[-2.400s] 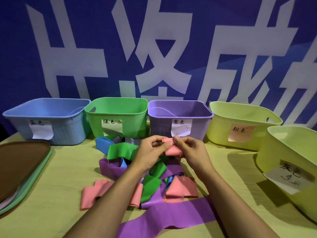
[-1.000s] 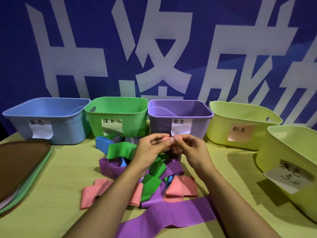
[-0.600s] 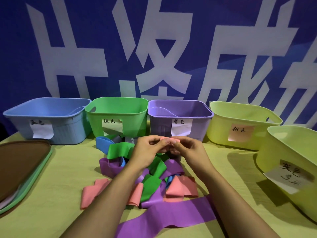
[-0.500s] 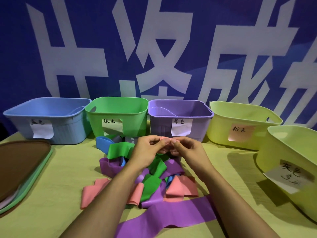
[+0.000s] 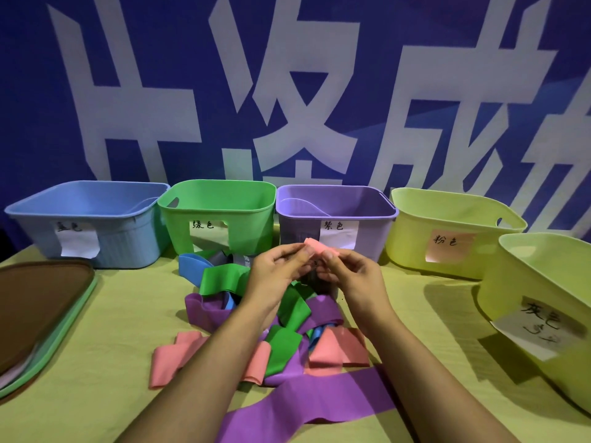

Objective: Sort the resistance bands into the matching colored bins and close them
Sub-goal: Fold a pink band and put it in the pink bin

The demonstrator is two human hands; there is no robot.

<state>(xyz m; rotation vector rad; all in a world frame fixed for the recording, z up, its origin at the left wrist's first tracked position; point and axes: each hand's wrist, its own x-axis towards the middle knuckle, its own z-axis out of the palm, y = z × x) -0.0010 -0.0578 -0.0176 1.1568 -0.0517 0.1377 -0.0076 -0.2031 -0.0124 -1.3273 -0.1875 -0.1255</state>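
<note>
Pinching pink band (image 5: 316,244) — left grip (image 5: 281,276), right grip (image 5: 351,276) — before bin labelled 紫色 (image 5: 335,215).

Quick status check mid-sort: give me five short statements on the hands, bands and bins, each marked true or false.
1. Both the left hand and the right hand pinch the folded pink band. True.
2. The purple bin has its lid on. False: it is open.
3. Lids lie stacked at the table's left. True.
4. The pink-labelled bin is pink plastic. False: it is yellow-green.
5. A long purple band lies nearest the camera. True.
</note>
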